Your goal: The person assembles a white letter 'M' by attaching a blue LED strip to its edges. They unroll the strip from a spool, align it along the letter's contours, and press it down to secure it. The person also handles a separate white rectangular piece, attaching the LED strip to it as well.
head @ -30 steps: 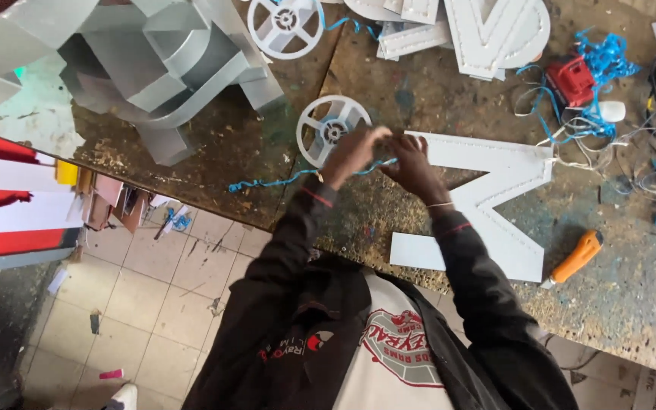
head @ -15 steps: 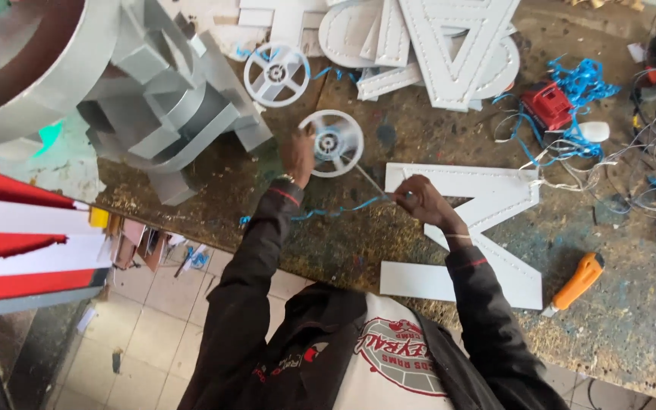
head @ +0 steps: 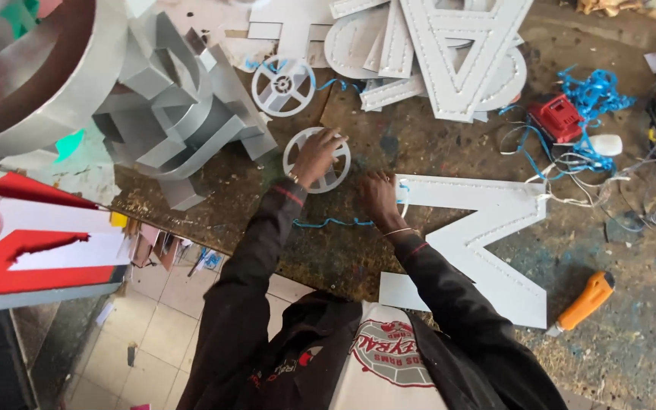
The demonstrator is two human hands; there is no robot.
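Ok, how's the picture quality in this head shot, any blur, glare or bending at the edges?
Head view: even daylight, soft shadows only, no harsh glare; the white letter panel is bright but its edges still read. Left hand on the white reel and right hand by the blue wire look sharp. Wide-angle lens: the grey letters at left loom large and bend outward.

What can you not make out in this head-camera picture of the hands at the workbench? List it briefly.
- Left hand: covers part of the white reel; its grip is hidden.
- Right hand: fingertips curl under, so whether they pinch the blue cord is unclear.
- White letter: lower left hidden by the sleeve.
- Grey letters: cut off by the top edge.
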